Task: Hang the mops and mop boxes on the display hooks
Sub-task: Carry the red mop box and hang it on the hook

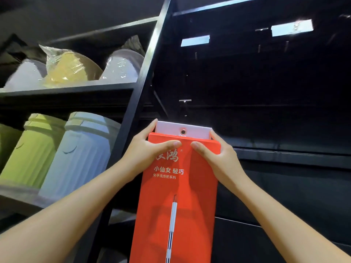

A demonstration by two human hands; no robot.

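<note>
A tall red mop box [180, 196] with white print and a picture of a mop stands upright in front of me. Its white hang tab [183, 130] with a metal eyelet sticks out at the top. My left hand [148, 150] grips the box's upper left corner, thumb across the front. My right hand [214, 154] grips the upper right corner the same way. A display hook [185, 106] juts from the dark back panel just above the tab, apart from it.
More hooks with pale price tags [195, 40] [291, 27] hang higher on the dark panel. A black upright post [144, 76] divides it from shelves on the left holding green and blue bins [79, 154] and wrapped basins [70, 67].
</note>
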